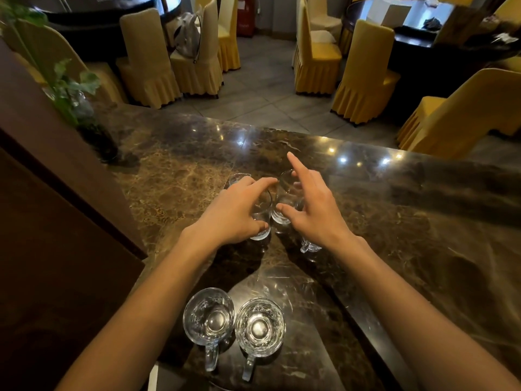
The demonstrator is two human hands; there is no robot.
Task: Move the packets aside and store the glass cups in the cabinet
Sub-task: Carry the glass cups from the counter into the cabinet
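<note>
Several clear glass cups stand on a dark marble counter (394,221). My left hand (234,213) wraps around one glass cup (260,218) in the middle of the counter, and another glass (238,179) shows just beyond its fingers. My right hand (313,210) grips a neighbouring glass (284,198), thumb on its near side, index finger pointing up and away. A handled mug (308,245) peeks out under my right wrist. Two handled glass mugs (208,316) (260,327) stand side by side near the front edge. No packets are in sight.
A potted green plant (81,108) stands at the counter's far left, beside a dark wooden panel (56,207). Beyond the counter are yellow-covered chairs (363,69), dark dining tables and a tiled floor.
</note>
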